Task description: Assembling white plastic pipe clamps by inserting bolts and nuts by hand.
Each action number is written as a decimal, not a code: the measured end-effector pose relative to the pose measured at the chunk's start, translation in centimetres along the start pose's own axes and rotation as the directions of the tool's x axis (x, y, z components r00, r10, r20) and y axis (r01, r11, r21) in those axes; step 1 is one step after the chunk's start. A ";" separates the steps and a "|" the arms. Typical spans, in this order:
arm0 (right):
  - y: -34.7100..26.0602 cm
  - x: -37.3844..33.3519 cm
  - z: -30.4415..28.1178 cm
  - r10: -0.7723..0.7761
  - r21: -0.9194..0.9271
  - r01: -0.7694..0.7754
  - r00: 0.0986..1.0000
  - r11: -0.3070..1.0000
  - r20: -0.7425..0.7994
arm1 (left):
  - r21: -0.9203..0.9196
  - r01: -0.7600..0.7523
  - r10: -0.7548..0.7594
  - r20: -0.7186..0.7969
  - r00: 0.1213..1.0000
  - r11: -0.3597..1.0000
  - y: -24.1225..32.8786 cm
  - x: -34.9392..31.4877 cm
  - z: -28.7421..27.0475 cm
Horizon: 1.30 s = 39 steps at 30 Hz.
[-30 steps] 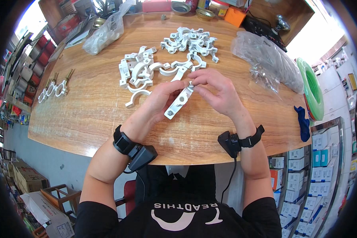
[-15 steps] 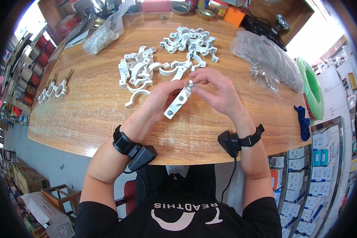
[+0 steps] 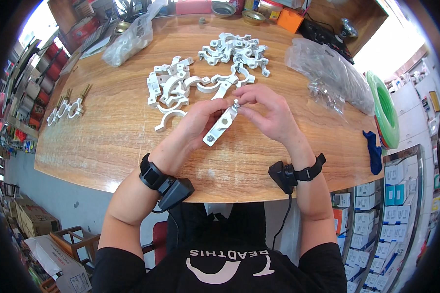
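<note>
A white pipe clamp (image 3: 218, 129) is held slantwise in my left hand (image 3: 199, 119), whose fingers close around its far side and are partly hidden behind it. One metal screw (image 3: 210, 138) sits in its lower end. At the upper end, the thumb and index finger of my right hand (image 3: 270, 113) pinch another small screw (image 3: 236, 106). Just beyond my hands lies a pile of loose white clamp halves (image 3: 170, 84). Farther back is a heap of white clamps fitted with screws (image 3: 237, 49).
Three ring clamps with brass-coloured bolts (image 3: 75, 108) lie at the left. Clear plastic bags rest at the back left (image 3: 132, 44) and right (image 3: 322, 68). A green coil (image 3: 384, 110) and a dark blue cloth (image 3: 372, 151) are at the table's right edge.
</note>
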State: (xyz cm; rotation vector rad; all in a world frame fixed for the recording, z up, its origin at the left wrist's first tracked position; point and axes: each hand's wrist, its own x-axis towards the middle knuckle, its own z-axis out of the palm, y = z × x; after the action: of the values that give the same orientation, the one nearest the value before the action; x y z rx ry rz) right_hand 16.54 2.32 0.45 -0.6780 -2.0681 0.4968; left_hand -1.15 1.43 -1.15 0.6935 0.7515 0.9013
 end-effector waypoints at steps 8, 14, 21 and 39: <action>0.2 0.0 0.1 -0.037 -0.027 0.037 0.999 0.999 0.007 | -0.012 -0.001 0.001 0.000 1.000 1.000 0.0 -0.1 -0.1; -0.7 0.1 0.2 0.161 0.063 -0.160 0.987 0.985 0.001 | 0.015 0.013 -0.012 -0.013 1.000 1.000 0.0 -0.1 -0.1; -0.5 0.1 0.2 0.093 0.051 -0.093 0.996 0.994 0.015 | 0.033 0.020 -0.020 -0.009 1.000 0.999 -0.1 0.0 -0.3; -0.4 0.1 0.2 0.109 0.059 -0.111 0.993 0.992 0.034 | 0.012 0.028 -0.028 0.002 1.000 1.000 0.0 -0.2 -0.1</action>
State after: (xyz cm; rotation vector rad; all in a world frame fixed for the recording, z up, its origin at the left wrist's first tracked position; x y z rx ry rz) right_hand 16.28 2.08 0.60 -0.7550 -2.0439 0.6338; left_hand -1.29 1.26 -1.16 0.6929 0.7634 0.8704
